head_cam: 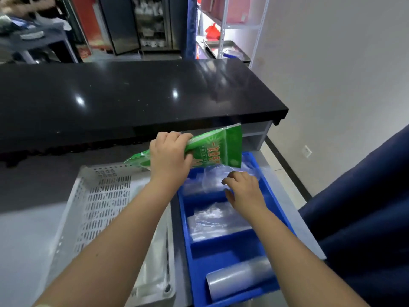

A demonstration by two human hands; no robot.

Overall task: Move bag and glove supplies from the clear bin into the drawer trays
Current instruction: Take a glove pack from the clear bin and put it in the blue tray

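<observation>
Now, up top stretches the big glossy black counter (pixel 137 94), its front edge overhanging the work area. Below it on the left sits the pale perforated bin (pixel 97 202), slotted walls all round, with a flat clear packet lying along its right inner side. Right beside the bin is the blue divided tray (pixel 269 187) in the pulled-out drawer, split into three compartments from far to near. The far compartment is stuffed with crumpled clear plastic bags (pixel 212 176); the middle one holds a flat stack of clear bags (pixel 212 220); the near one has a roll of clear film (pixel 239 280) lying on its side, tilted across the compartment. Arms are bare, reaching in from the bottom of the frame. The left hand (pixel 170 156) is curled tight around a green printed packet (pixel 217 147), fingers wrapped over its top edge, thumb underneath, holding it up in the air just under the counter lip and above the far end of the tray; the packet's left end trails out past the hand over the bin's far wall. The right hand (pixel 245 191) is loosely spread, fingers bent downward, fingertips touching the crumpled plastic in the far compartment, gripping nothing that I can make out.
</observation>
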